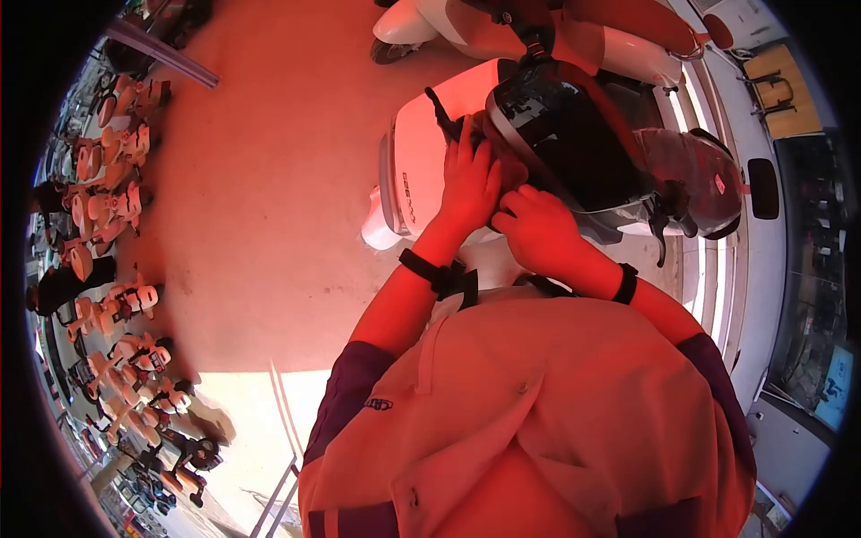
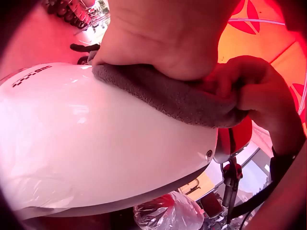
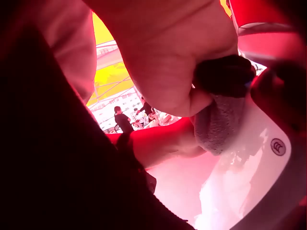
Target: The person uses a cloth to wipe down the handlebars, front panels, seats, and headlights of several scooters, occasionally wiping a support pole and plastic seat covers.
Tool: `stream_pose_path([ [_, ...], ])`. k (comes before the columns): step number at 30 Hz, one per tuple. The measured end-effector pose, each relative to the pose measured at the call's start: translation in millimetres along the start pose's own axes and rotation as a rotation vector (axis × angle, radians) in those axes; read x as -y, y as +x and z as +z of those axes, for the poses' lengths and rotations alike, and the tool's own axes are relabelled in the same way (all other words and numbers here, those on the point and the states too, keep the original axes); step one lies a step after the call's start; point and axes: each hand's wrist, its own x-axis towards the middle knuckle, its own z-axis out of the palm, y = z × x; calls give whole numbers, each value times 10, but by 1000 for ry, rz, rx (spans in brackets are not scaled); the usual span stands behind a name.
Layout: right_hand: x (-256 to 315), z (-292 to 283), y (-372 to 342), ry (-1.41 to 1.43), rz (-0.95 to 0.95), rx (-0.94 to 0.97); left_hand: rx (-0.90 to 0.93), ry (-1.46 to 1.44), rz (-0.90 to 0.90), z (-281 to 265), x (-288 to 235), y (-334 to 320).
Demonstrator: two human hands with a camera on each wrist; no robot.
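Note:
In the head view my left hand [image 1: 466, 184] lies over the scooter's pale front panel [image 1: 421, 157], fingers extended. Beside it, my right hand [image 1: 543, 233] has its fingers curled. A grey cloth [image 2: 168, 98] lies along the glossy white panel [image 2: 115, 143] in the left wrist view, under my left hand [image 2: 163, 38]. My right hand [image 2: 259, 88] grips the cloth's other end there. The right wrist view shows the cloth [image 3: 218, 124] hanging from my right hand [image 3: 168, 52] against the panel; the left fingertips are hidden in both wrist views.
The scooter's dark windshield [image 1: 574, 134] rises beside the hands, with a brake lever [image 1: 659, 233] to its right. Another scooter [image 1: 439, 27] stands beyond. Several parked scooters [image 1: 117, 197] line the far left. A plastic-covered part [image 2: 168, 211] sits below the panel.

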Motion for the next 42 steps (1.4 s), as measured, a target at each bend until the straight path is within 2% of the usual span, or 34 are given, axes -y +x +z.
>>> stream_pose_path([
  [1,-29,-40,-62,21,74,-54,-22,21,24,86,15,80],
  [2,-24,-68,-97,59,150,-23,-42,5,47,136,52,123],
  [6,37,133,-108,-97,209,-38,-12,-72,1,199,164,84],
  [9,-47,200,-179,-54,137,-24,-34,-144,-106,227,82,-150],
  [11,-53,117,-352,-49,81,62,-52,-122,-138,202,-112,-425],
  [12,-79,120,-469,-55,69,112,-49,29,-75,279,-119,-568],
  [14,-136,163,-680,-45,62,206,-28,113,-102,264,-402,-670],
  [16,-125,242,-699,-53,45,137,-29,115,-140,308,-462,-692],
  [19,-21,346,-567,-94,46,64,13,12,-83,218,-257,-663],
  [21,109,521,-346,-180,11,8,-26,0,-36,177,64,-712],
  [23,256,752,-119,-248,-33,25,-105,42,-113,245,511,-942],
  [25,359,1082,50,-308,-69,110,-35,19,-321,200,907,-1182],
  [26,396,1217,107,-322,-97,159,-32,61,-348,178,1092,-1303],
  [28,389,1345,100,-290,-137,221,-56,89,-393,203,1205,-1390],
  [30,338,1307,32,-180,-133,205,-96,60,-422,224,1213,-1389],
  [32,221,1024,-97,-47,-102,143,-16,173,-261,292,1205,-1349],
  [35,-8,575,-470,34,20,64,-34,-77,-275,171,207,-791],
  [37,-157,420,-796,22,166,81,-14,-16,-22,133,-187,-549],
  [39,-326,426,-1150,86,369,-90,33,141,149,62,-542,-464],
  [42,-409,506,-1296,202,623,-322,111,278,364,106,-642,-399],
])
